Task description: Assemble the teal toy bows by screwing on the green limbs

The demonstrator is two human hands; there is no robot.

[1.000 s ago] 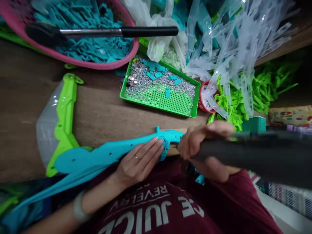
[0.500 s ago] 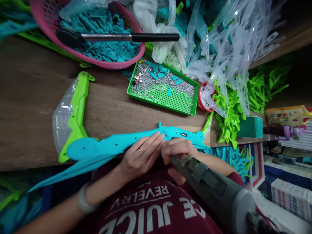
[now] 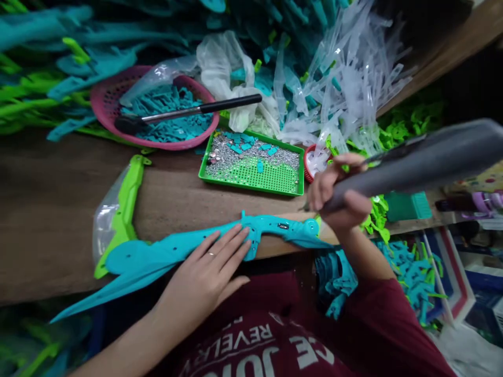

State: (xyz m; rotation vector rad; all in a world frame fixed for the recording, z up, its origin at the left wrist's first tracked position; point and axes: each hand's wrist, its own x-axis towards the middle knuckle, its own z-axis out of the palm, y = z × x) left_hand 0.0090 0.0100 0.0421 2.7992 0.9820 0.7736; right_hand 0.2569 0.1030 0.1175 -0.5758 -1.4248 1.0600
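Observation:
A long turquoise plastic toy weapon body, shaped like a gun or crossbow, lies along the front edge of the wooden table. My left hand rests flat on its middle with fingers stretched out. A green and clear plastic wing piece sits at its left end. My right hand is raised over the right side, wrapped round a grey electric screwdriver. The screwdriver's thin bit points left, above the table and apart from the toy. Behind lies a green perforated tray of small screws and turquoise bits.
A pink basket of turquoise parts stands at the back left, a black-handled rod across it. Clear plastic pieces are heaped at the back right. A small red basket touches the tray's right side. Lime parts lie farther right.
My right hand has lifted the screwdriver up from the toy and to the right, turning its body to point rightward. My left hand has flattened out and shifted slightly left.

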